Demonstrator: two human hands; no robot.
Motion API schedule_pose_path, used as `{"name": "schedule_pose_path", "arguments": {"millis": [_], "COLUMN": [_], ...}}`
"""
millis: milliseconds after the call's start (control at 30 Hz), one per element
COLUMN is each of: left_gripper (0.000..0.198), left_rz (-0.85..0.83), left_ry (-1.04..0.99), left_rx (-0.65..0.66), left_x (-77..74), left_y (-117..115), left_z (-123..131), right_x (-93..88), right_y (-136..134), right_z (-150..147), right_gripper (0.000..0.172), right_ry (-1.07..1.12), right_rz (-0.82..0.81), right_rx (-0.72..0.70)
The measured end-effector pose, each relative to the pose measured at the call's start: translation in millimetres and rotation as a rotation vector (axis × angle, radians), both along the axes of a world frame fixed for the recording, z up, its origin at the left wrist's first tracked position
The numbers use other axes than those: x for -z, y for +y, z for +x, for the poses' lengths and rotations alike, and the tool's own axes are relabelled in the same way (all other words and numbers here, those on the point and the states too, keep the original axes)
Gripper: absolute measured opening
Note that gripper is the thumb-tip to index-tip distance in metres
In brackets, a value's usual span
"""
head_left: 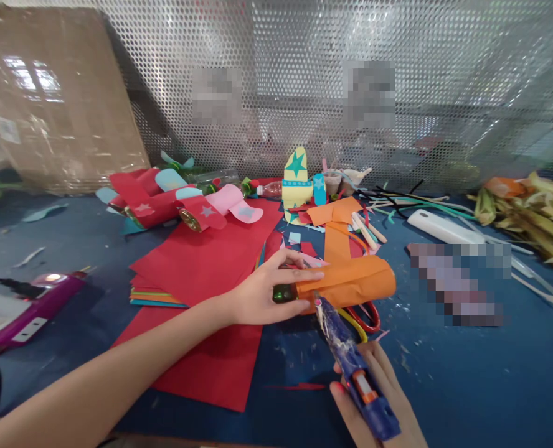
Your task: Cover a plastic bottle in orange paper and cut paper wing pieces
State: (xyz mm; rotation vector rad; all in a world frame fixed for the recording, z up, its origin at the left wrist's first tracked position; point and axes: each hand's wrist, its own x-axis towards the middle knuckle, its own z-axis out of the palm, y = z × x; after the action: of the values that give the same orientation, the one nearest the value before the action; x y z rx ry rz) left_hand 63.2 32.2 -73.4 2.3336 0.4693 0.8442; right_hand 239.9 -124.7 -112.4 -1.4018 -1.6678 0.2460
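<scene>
In the middle of the table, my left hand [269,286] grips a bottle wrapped in orange paper [355,281]. Its bare green neck [284,293] pokes out to the left, between my thumb and fingers. My right hand [383,386] is closed around a dark blue glue gun [346,354], whose nozzle points up and left. The nozzle tip is at the lower edge of the orange wrap near my left thumb; whether it touches cannot be made out. Scissors with red and yellow handles [367,317] lie partly hidden beneath the wrapped bottle.
Red paper sheets [202,261] lie stacked at left. Behind are red paper-covered bottle crafts [164,202] and a yellow starred piece [296,171]. A purple power strip [38,311] sits far left, a white tool [444,227] at right, corn husks [533,211] far right.
</scene>
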Motion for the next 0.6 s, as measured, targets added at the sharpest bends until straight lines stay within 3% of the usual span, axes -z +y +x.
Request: {"name": "schedule_pose_path", "arguments": {"millis": [167,300,467,600], "left_gripper": [0.033,0.034,0.035,0.038], "left_rz": [-0.040,-0.051,-0.070,-0.072], "left_ry": [0.021,0.020,0.011,0.020], "left_rx": [-0.032,-0.017,-0.015,-0.024], "left_x": [-3.1,-2.8,-3.5,-3.6], "left_y": [-0.1,0.3,-0.5,-0.3], "left_z": [-1.2,-1.3,-1.8,-1.4], "right_x": [-0.9,-1.6,-0.2,0.5], "right_y": [-0.4,0.0,2.3,2.1], "right_z": [1.2,2.7,5.7,6.4], "right_gripper": [0.015,0.014,0.007,0.008], "right_ry": [-0.046,-0.045,-0.082,-0.067], "right_rz": [0.008,-0.002,-0.019,-0.036], "right_rx": [-0.049,-0.021,-0.151,-0.154]}}
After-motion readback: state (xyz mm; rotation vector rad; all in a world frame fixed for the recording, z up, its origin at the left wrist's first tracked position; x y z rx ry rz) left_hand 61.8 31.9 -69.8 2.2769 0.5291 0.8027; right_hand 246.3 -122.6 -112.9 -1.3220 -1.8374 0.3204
